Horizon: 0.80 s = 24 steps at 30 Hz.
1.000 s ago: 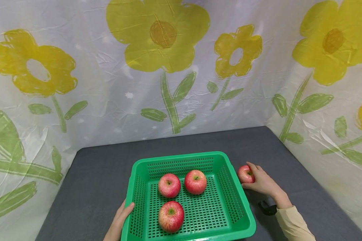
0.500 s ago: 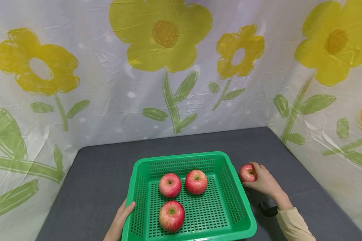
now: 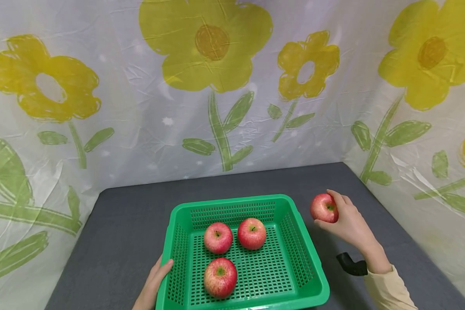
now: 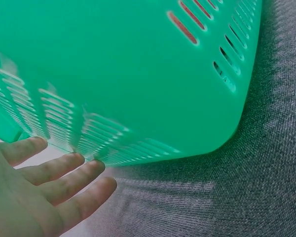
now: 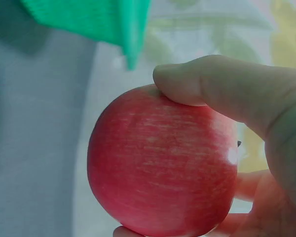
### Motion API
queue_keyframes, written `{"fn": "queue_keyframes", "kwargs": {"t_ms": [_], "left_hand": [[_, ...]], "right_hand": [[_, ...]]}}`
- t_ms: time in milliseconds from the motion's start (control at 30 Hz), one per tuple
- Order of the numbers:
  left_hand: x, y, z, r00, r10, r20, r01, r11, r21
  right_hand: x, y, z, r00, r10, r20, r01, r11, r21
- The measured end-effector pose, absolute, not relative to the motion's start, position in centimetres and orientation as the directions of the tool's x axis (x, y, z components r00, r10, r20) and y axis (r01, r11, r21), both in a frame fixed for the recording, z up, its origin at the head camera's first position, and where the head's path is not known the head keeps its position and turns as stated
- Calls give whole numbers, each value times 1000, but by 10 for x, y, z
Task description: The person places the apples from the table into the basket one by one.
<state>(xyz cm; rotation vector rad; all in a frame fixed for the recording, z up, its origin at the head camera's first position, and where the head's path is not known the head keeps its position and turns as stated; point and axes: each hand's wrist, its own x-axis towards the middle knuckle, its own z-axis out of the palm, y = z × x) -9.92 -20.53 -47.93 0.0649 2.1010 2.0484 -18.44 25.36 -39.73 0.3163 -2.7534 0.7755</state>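
Note:
In the head view, my right hand [image 3: 351, 224] holds a red apple [image 3: 320, 208] between thumb and fingers, to the right of a green basket [image 3: 273, 198]. The right wrist view shows the thumb pressed on one side of this apple [image 5: 158, 163], with fingertips on the opposite side. My left hand [image 3: 153, 282] is at the basket's left side, its thumb by the rim. From the left wrist camera, its fingers look straight and spread, tips right at the slotted outer wall [image 4: 118, 84]. Inside the basket lie three apples: back left [image 3: 218, 238], back right [image 3: 252, 234] and front [image 3: 220, 278].
The basket stands on a table with a dark grey cloth [image 3: 135, 224]. Behind and to the right hangs a pale curtain [image 3: 139, 129] printed with yellow flowers. A black piece [image 3: 351, 264] sits at the right wrist.
My right hand has raised the apple and moved it slightly right, away from the basket's rim. The left hand, the basket and the apples inside have stayed in place.

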Motion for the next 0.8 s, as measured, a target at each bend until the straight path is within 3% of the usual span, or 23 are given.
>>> {"fn": "queue_keyframes", "kwargs": {"t_ms": [333,667,800], "left_hand": [[-100,-206,-477,-970,162,-179,-169,74,983],[-99,-204,-475,-963,179,-200,-200,17,980],[-97,-203,-474,-954,231,-190,-215,-87,973]], "right_hand": [[-166,224,-373,-911,-232,341,-379,799,-467],[-150,192,-366,-882,-373,286,-468,761,-450],[-148,181,-367,-872,-426,243,-490,747,-450]]}}
